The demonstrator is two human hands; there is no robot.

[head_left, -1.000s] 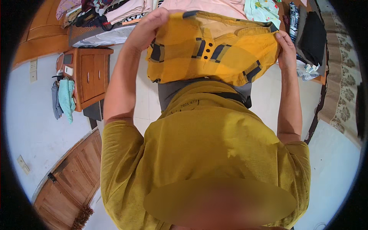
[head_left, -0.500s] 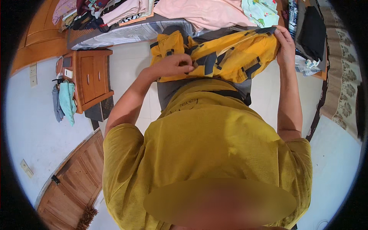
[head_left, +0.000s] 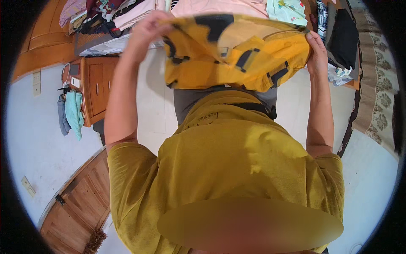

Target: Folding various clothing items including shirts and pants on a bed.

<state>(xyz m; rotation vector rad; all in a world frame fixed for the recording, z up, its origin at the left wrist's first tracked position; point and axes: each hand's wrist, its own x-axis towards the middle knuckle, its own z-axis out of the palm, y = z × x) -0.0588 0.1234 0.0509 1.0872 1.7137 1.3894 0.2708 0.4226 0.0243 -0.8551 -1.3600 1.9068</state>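
Note:
A yellow garment with dark geometric patches is stretched out between my two hands, over my lap; its exact kind cannot be made out. My right hand pinches the garment's upper right corner between thumb and fingers. At the upper left corner, my left hand is closed on the edge, smeared by motion. The upper edge runs nearly straight from hand to hand, while the lower part hangs loose near my grey trousers.
Ahead is a bed with a pink cloth, a mint printed cloth and a pile of folded clothes. Dark folded clothes lie at the right. A wooden cabinet stands at the left, with a mint towel hanging beside it.
My left hand has moved up and to the left, taking the garment's edge along. The bunched left part is now spread wide. My right hand has stayed nearly in place.

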